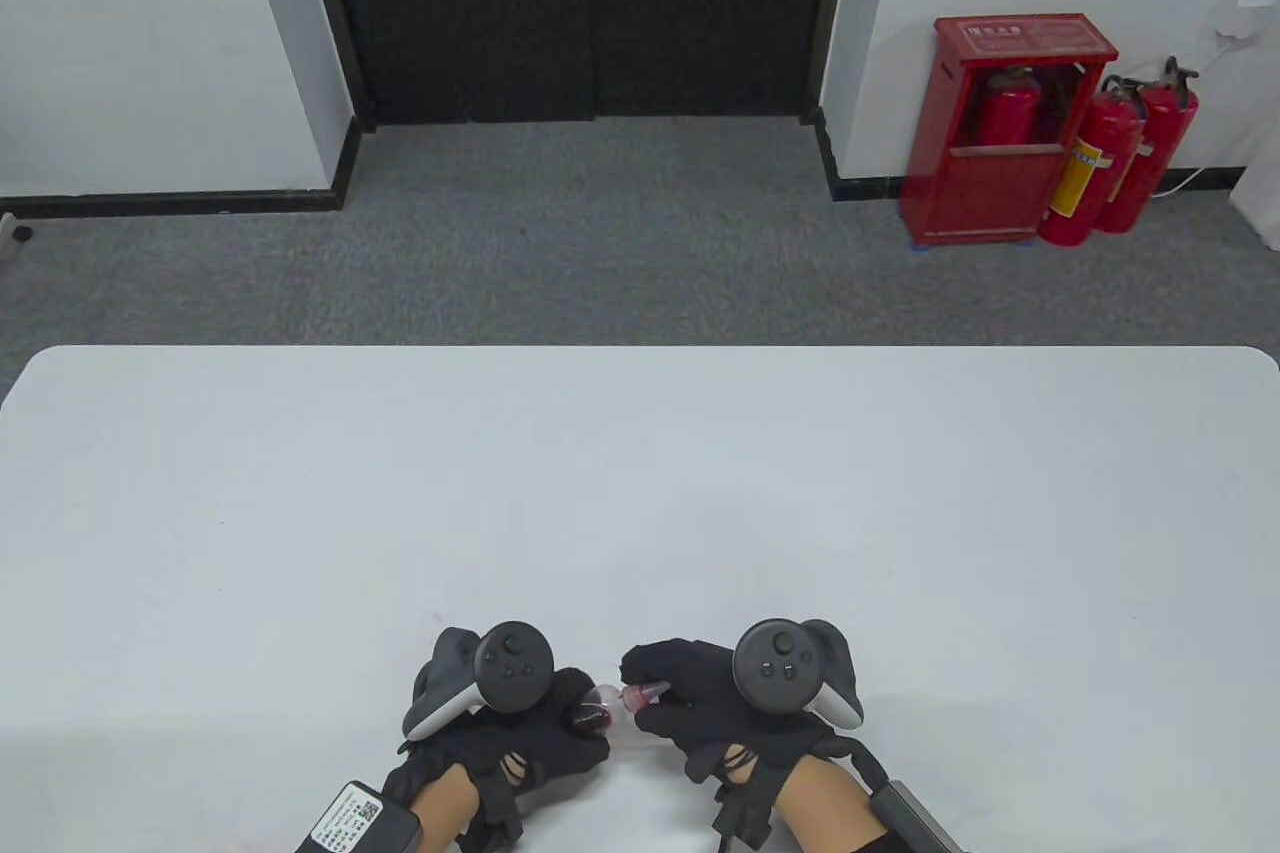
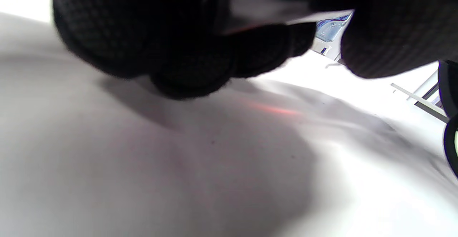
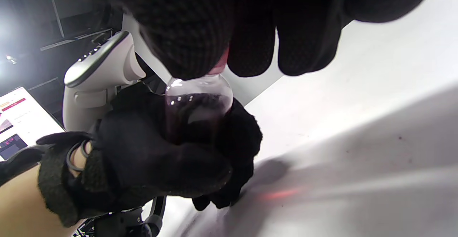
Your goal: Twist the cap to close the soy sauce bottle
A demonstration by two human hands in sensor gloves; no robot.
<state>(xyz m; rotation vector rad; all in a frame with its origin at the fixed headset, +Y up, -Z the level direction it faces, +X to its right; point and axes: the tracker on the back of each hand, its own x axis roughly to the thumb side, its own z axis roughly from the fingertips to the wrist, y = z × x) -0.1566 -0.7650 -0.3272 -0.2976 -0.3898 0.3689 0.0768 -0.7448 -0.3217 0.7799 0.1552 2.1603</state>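
Note:
A small clear soy sauce bottle with dark liquid lies between my hands near the table's front edge. My left hand grips its body. My right hand pinches the red cap at the bottle's neck. In the right wrist view the bottle sits in the left hand, and my right fingers cover the cap, of which only a red edge shows. In the left wrist view only dark gloved fingers show above the table; the bottle is hidden.
The white table stretches far ahead and to both sides of my hands. Beyond it lies grey carpet, with a red extinguisher cabinet at the back right.

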